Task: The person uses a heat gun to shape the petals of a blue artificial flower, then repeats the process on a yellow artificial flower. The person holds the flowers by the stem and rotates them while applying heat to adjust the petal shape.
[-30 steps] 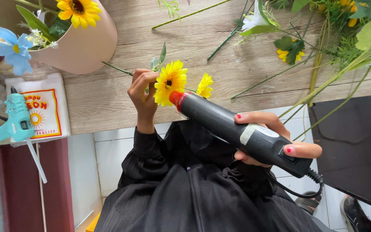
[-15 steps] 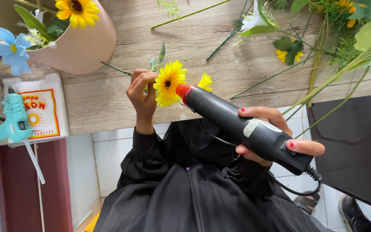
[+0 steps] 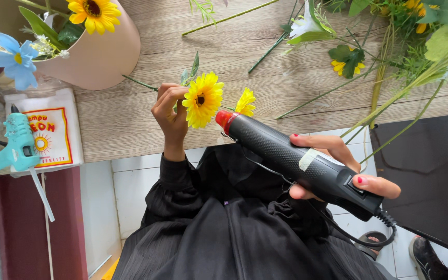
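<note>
Over the near edge of a pale wood-grain table [image 3: 130, 119], the left hand [image 3: 169, 111] pinches the stem of a ruffled yellow artificial flower [image 3: 202, 98], fingers curled closed. The right hand [image 3: 338, 166] wraps fully around a textured black heat gun [image 3: 296, 161] with a red nozzle, now closer to the bloom than half a second ago. A turquoise glue gun [image 3: 11, 148] lies at the left edge

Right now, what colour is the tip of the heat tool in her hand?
Red, on the black heat tool in the right hand; head view.
</note>
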